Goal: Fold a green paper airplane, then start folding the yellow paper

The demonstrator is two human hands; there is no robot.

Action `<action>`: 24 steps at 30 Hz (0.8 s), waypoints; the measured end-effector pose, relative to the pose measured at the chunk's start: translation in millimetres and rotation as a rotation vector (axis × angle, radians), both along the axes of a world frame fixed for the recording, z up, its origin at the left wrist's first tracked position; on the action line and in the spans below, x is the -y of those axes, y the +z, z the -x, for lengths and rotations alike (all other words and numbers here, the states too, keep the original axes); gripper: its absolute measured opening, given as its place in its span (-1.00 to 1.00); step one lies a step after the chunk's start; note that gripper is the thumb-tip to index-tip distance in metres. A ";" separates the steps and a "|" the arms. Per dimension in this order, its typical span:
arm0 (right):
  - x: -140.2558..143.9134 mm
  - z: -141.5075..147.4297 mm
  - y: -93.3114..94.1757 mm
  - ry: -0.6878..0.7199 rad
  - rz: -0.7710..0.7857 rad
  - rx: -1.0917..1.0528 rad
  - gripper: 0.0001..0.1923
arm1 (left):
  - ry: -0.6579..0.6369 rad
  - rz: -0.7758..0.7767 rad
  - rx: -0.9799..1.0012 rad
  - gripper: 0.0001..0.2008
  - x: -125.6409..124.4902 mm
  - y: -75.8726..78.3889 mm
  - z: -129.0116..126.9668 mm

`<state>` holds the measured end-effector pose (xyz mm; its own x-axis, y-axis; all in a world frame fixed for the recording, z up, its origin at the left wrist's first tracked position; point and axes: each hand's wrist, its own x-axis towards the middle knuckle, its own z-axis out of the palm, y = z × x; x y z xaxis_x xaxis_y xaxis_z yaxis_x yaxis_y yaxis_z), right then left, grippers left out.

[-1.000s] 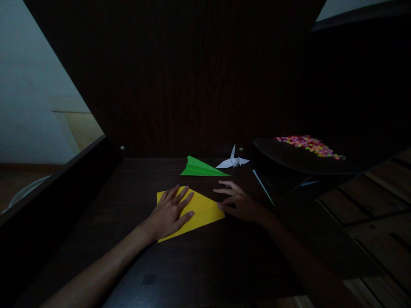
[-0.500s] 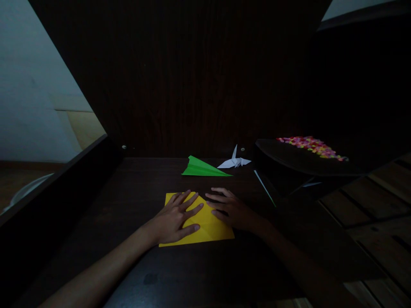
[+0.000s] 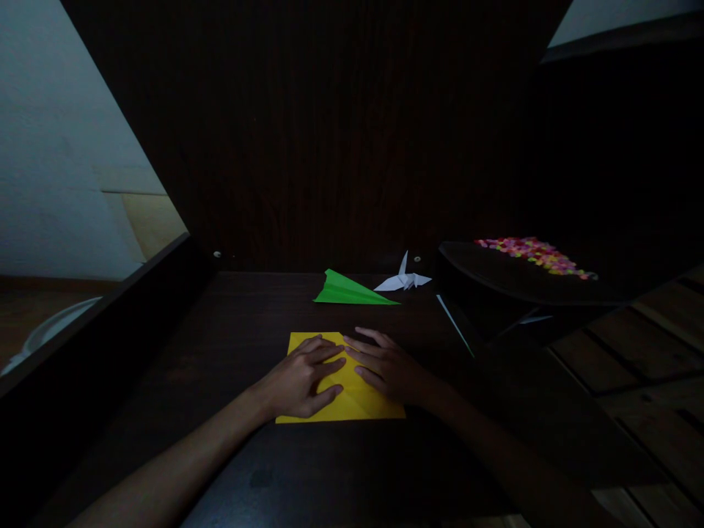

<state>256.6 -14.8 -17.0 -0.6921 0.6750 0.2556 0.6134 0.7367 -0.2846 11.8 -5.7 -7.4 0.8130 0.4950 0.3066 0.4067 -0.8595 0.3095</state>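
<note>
A yellow sheet of paper with creases lies on the dark wooden tabletop. Its upper right corner looks folded in, though fingers cover part of that side. My left hand lies on the left half of the sheet, fingers spread. Over the right slanted edge rests my right hand, its fingers also stretched out, the tips close to those of my left hand. Just beyond the sheet sit a green paper plane and a white origami crane.
A thin pale strip lies right of the paper. Farther right, a dark raised surface carries a pile of small pink, red and yellow pieces. A tall dark panel closes the back, and a low side board borders the left.
My right hand has shifted left along the paper's slanted edge, its fingertips now nearer my left hand. The left fingers have drawn slightly closer together. The view has moved a little.
</note>
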 end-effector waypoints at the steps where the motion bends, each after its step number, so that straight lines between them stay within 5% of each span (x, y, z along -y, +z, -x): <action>1: 0.8 0.9 0.0 0.000 0.004 0.003 -0.54 | -0.006 0.003 0.008 -0.58 0.1 0.8 0.1; 8: 3.3 4.0 1.9 -0.015 0.064 0.039 -0.46 | 0.132 0.023 0.085 -0.65 -1.9 3.4 -2.4; 15: 3.7 2.3 9.1 -0.049 0.105 0.068 -0.48 | 0.469 -0.031 0.025 -0.33 -12.6 -2.1 8.9; 24: 1.5 -2.5 10.6 -0.062 0.106 0.079 -0.48 | 0.507 0.058 0.107 -0.31 -12.2 0.6 10.6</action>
